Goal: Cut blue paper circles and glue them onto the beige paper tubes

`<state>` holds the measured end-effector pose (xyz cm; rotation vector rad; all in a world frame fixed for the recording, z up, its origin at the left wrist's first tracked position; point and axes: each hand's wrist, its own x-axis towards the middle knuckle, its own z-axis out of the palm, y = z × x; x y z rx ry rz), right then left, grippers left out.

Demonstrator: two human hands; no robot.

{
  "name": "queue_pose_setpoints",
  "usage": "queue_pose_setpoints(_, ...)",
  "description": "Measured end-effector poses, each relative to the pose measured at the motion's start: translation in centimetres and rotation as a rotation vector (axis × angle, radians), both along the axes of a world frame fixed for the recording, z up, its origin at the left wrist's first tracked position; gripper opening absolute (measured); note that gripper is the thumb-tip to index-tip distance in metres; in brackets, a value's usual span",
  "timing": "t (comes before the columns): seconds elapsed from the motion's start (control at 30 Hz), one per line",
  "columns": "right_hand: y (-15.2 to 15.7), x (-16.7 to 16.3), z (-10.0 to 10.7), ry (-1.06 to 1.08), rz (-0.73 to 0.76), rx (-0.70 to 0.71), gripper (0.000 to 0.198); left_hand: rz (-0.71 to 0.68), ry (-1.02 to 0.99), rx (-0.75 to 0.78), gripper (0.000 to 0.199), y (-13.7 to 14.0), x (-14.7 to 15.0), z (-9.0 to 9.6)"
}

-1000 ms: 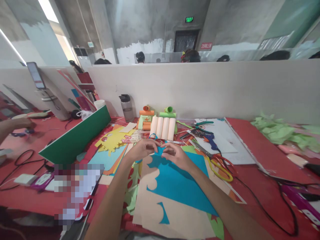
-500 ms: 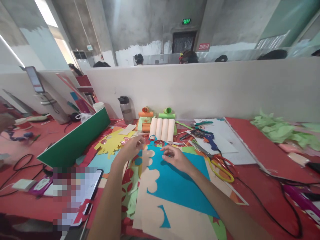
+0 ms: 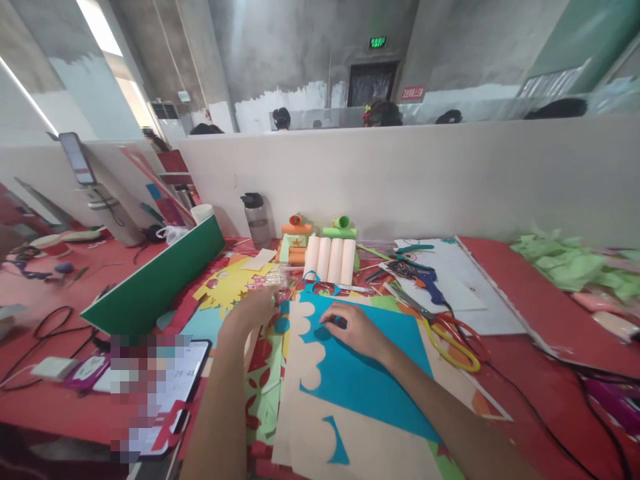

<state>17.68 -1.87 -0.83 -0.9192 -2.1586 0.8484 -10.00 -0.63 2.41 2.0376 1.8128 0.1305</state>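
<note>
My right hand (image 3: 350, 327) hovers above or rests on a large blue paper sheet (image 3: 365, 353), its thumb and forefinger drawn together. Whatever the pinch holds, if anything, is too small to make out. Scalloped cuts run along the sheet's left edge, and beige sheets (image 3: 305, 427) lie beneath it. Left of the sheet, my left hand (image 3: 255, 310) reaches down beside round blue paper scraps (image 3: 282, 325). Its fingers are bent and partly hidden, so their grip does not show. A curved blue offcut (image 3: 338, 441) sits on the beige paper.
Beyond the sheet stand rolled paper tubes (image 3: 330, 260). To the right are scissors (image 3: 450, 340), a blue glue gun (image 3: 426, 283) and pliers (image 3: 413, 253). On the left are yellow cut paper (image 3: 225, 283), a green board (image 3: 155, 280) and a phone (image 3: 175, 393). A bottle (image 3: 257, 220) stands behind.
My left hand has moved down and left, away from the sheet's top corner. My right hand's thumb and fingers have come closer together over the blue sheet.
</note>
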Motion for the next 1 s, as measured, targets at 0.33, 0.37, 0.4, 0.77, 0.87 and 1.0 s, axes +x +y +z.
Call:
queue_pose_setpoints(0.33,-1.7,-0.8,0.2,-0.340,0.202,0.135,0.049,0.008,-0.068,0.124,0.019,0.9,0.8,-1.6)
queue_pose_setpoints(0.37,-1.7,-0.6,0.3,-0.348,0.206,0.128,0.048,0.009,-0.088,0.151,0.013,0.9,0.7,-1.6)
queue_pose_setpoints(0.4,-1.7,-0.4,0.4,-0.339,0.202,0.119,0.046,0.009,-0.112,0.183,0.009,0.9,0.5,-1.5)
queue_pose_setpoints(0.77,-0.5,-0.2,0.3,0.471,0.105,-0.465,0.044,-0.413,-0.577,0.560,0.012,0.1,3.9,0.9)
queue_pose_setpoints(0.87,-0.3,-0.2,0.6,0.569,0.029,-0.498,0.039,-0.550,-0.623,0.590,0.012,-0.2,4.9,0.8)
queue_pose_setpoints(1.0,-0.4,-0.2,0.8,0.544,-0.070,-0.476,0.031,-0.536,-0.574,0.528,0.010,-0.3,5.2,0.6)
